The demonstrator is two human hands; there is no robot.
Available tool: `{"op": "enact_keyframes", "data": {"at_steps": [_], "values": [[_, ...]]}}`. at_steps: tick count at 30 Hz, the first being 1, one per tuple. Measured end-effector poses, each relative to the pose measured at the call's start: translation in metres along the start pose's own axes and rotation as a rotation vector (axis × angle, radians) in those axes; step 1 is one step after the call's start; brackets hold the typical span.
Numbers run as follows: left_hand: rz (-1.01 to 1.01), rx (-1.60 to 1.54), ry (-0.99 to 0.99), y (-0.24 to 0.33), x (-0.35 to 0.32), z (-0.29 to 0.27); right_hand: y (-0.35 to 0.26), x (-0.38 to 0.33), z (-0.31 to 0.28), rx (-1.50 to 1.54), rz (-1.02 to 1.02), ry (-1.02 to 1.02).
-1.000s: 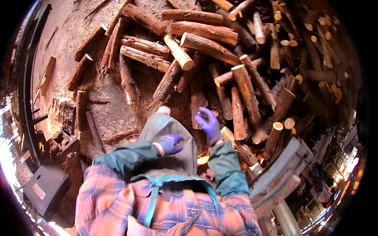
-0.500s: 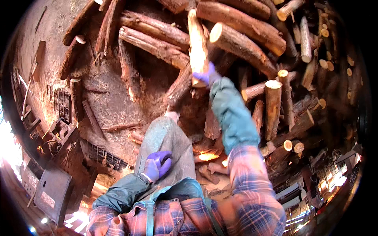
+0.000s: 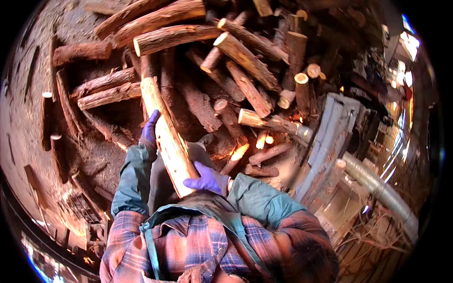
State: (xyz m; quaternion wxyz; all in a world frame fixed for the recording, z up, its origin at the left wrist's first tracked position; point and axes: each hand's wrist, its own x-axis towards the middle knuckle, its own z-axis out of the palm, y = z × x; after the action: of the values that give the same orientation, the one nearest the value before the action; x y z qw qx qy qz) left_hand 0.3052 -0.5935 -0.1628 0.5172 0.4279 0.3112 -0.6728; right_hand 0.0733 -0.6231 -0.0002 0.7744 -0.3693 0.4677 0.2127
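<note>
A pale, peeled log [image 3: 167,134] slants in front of my body, its near end close to my apron [image 3: 188,207] and its far end over the wood pile. My left hand [image 3: 150,128], in a purple glove, holds the log's left side about midway along. Near its lower end, my right hand [image 3: 206,179], also gloved in purple, grips the log from the right with the thumb laid across the top. Part of the left fingers is hidden beneath the wood.
Bark-covered logs [image 3: 177,37] lie heaped ahead and to the right, with several more on the dirt at left. A grey metal machine part [image 3: 323,137] stands at right, beside a ribbed silver duct [image 3: 384,188]. A dark grate [image 3: 80,207] is at lower left.
The log has come nearer my body, its near end now at my apron. My left hand has left my thigh and taken hold of it; my right hand keeps its grip. The view has turned right.
</note>
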Motion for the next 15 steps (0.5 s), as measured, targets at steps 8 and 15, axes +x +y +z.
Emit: {"op": "enact_keyframes", "data": {"at_steps": [8, 15], "values": [[0.48, 0.381, -0.562, -0.076, -0.074, 0.224, -0.03, -0.088, -0.088, 0.468, -0.777, 0.207], [0.715, 0.745, -1.012, -0.194, -0.235, 0.425, -0.074, -0.307, -0.232, -0.214, -1.402, 0.993]]}}
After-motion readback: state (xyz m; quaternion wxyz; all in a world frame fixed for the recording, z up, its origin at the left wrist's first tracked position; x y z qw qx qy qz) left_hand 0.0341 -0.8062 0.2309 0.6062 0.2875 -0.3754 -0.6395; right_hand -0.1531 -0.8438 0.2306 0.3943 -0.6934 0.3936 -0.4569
